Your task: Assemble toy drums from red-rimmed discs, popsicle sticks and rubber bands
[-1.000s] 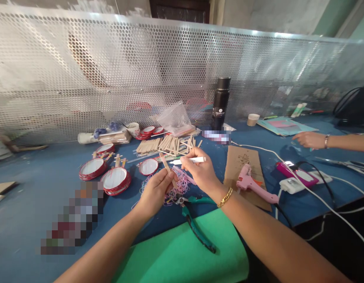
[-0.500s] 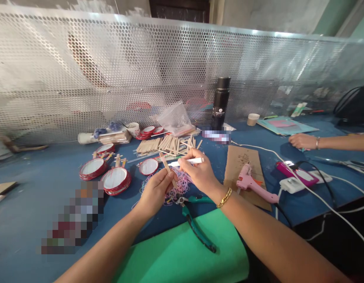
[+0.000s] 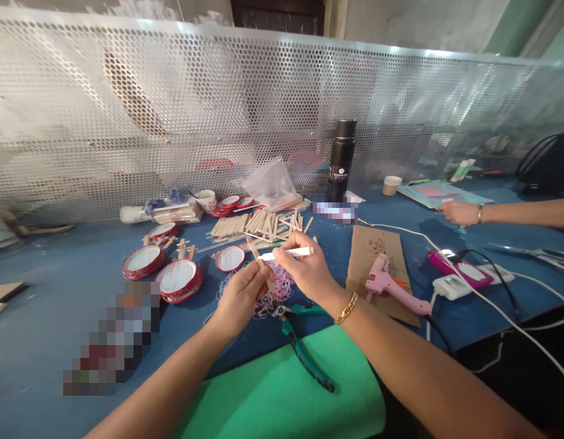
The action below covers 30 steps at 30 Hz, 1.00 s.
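Observation:
My left hand [image 3: 245, 289] pinches a wooden craft stick [image 3: 253, 246], which tilts upward from between the thumb and fingers. A white marker pen [image 3: 297, 251] is gripped in my right hand [image 3: 308, 266], its tip at the stick or very close to it; whether they touch I cannot tell. Beneath my hands lies a tangle of pastel elastic bands [image 3: 282, 281]. Teal-handled pliers [image 3: 300, 353] rest nearer to me, partly over green foam sheet or paper [image 3: 282, 396]. Just beyond, a red-rimmed white disc [image 3: 230, 258] lies flat by a pile of craft sticks [image 3: 258, 224].
Red-rimmed round pieces with sticks [image 3: 179, 280] stand at left. On the right, a pink glue gun [image 3: 386, 283] lies on cardboard [image 3: 357, 262], beside a power strip [image 3: 453, 288] and cables. A black bottle [image 3: 342, 161] stands behind. Another person's hand [image 3: 460, 212] is at far right.
My right hand has moved the marker slightly left, closer to the stick. My left hand stays almost still. The other person's hand has shifted left and up.

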Each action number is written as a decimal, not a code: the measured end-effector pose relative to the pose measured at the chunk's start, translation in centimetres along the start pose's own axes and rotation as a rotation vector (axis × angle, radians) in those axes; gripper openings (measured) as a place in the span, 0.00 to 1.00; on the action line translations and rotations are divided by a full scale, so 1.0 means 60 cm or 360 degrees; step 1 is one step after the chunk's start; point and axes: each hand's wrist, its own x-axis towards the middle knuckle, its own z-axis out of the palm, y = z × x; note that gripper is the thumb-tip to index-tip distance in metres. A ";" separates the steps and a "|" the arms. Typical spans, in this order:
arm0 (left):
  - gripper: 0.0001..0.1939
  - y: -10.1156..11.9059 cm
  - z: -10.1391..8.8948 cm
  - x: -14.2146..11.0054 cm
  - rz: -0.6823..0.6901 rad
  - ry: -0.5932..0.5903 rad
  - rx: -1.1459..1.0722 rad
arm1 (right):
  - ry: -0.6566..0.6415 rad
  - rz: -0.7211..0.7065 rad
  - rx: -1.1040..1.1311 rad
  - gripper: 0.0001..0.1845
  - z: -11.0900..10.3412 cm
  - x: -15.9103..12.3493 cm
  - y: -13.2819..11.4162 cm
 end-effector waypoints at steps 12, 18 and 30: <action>0.30 -0.005 -0.002 0.002 -0.0046 0.0021 -0.0041 | 0.0047 -0.0005 -0.0024 0.14 -0.001 0.002 0.002; 0.30 -0.005 -0.002 0.002 -0.0001 -0.0004 -0.0037 | 0.0005 -0.0028 -0.0027 0.14 0.000 0.001 0.001; 0.30 -0.008 -0.002 0.003 -0.0039 0.0019 -0.0068 | 0.0050 -0.0054 -0.0065 0.14 -0.001 0.002 -0.001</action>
